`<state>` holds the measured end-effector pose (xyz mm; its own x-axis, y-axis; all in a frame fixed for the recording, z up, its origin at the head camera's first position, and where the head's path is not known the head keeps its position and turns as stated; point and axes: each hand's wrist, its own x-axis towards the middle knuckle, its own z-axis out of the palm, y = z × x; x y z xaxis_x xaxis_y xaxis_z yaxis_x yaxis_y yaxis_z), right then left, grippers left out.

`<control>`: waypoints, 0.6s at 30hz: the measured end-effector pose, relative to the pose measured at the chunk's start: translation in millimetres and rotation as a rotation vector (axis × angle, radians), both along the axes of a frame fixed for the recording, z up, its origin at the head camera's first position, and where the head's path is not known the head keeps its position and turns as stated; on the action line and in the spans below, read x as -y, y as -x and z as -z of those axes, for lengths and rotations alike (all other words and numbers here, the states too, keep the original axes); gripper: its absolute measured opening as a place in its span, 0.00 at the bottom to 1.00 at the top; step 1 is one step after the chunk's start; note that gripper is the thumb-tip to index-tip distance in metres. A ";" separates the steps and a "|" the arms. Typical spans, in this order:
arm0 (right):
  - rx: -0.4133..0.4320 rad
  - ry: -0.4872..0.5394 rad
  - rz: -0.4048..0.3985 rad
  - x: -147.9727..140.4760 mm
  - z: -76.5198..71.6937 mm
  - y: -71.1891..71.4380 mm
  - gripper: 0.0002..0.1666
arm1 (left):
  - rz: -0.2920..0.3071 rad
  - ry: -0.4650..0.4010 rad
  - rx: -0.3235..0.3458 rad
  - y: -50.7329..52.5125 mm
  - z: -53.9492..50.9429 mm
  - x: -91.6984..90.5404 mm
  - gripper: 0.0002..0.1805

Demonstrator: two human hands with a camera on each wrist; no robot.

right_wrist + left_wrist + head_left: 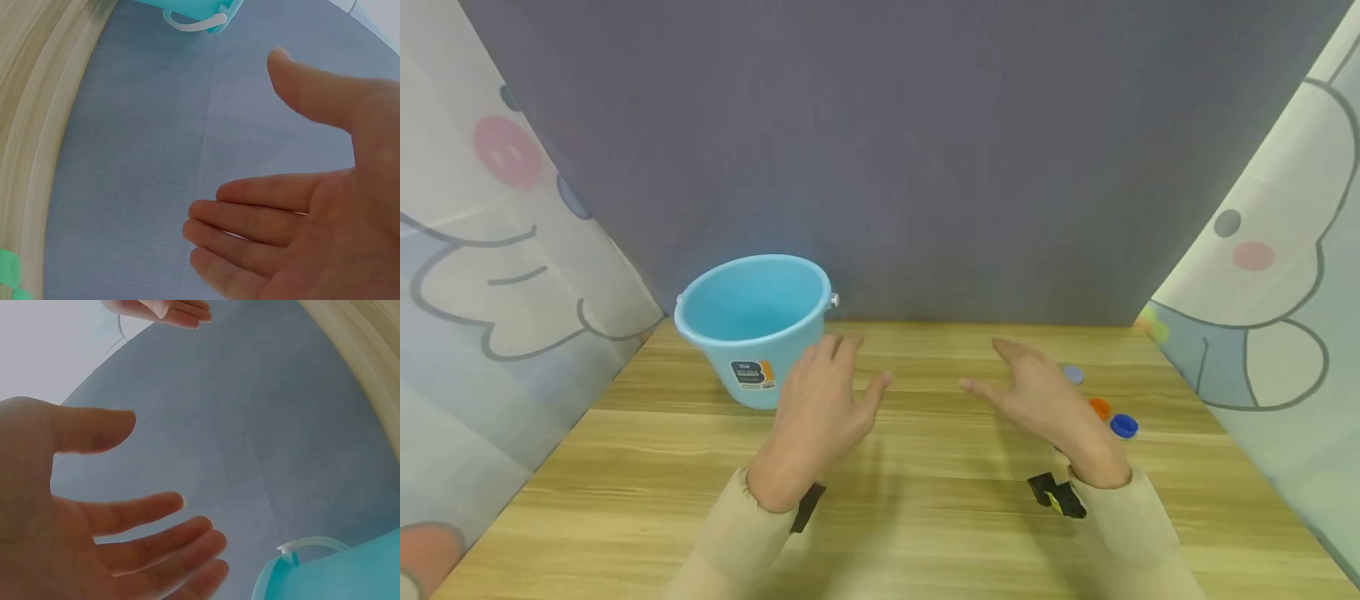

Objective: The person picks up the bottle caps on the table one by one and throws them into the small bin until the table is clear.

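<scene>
A light blue bucket point(760, 333) with a label on its front stands upright at the back left of the table. My left hand point(823, 408) hovers just right of the bucket and in front of it, fingers extended and thumb spread, holding nothing. My right hand point(1045, 396) is held over the right half of the table, also empty, its thumb apart from its fingers. Beside the right hand lie a pale blue cap point(1072, 374), an orange cap point(1100, 408) and a dark blue cap point(1124, 426). Both wrist views show bare palms.
The wood-grain table point(925, 467) ends at a dark grey backdrop point(910, 167). Cartoon-printed curtains flank it left point(512, 275) and right point(1277, 275). In the right wrist view, green pieces point(9, 269) sit at the lower left, cut off by the frame's edge.
</scene>
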<state>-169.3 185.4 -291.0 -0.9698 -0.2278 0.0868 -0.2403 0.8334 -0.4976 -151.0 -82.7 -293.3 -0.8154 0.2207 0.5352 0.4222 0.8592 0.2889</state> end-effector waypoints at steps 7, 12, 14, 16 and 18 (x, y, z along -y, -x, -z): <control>-0.038 0.023 0.025 -3.3 0.4 2.7 0.51 | 0.017 -0.054 -0.133 6.6 4.9 -0.2 0.20; -0.057 0.039 0.029 -5.1 1.5 3.8 0.46 | 0.054 -0.085 -0.225 11.1 7.0 1.8 0.15; -0.069 0.044 0.027 -6.1 2.6 4.3 0.45 | 0.073 -0.098 -0.258 13.3 7.5 2.7 0.12; -0.079 0.044 0.026 -6.8 3.3 4.8 0.44 | 0.091 -0.106 -0.291 16.2 8.0 3.9 0.11; -0.086 0.044 0.027 -7.0 3.6 5.3 0.42 | 0.107 -0.110 -0.324 19.3 8.6 5.3 0.09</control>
<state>-174.6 192.4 -294.6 -0.9641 -0.1962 0.1789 -0.2615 0.8181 -0.5122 -170.3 -87.9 -302.0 -0.5748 0.2224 0.7875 0.5932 0.7762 0.2137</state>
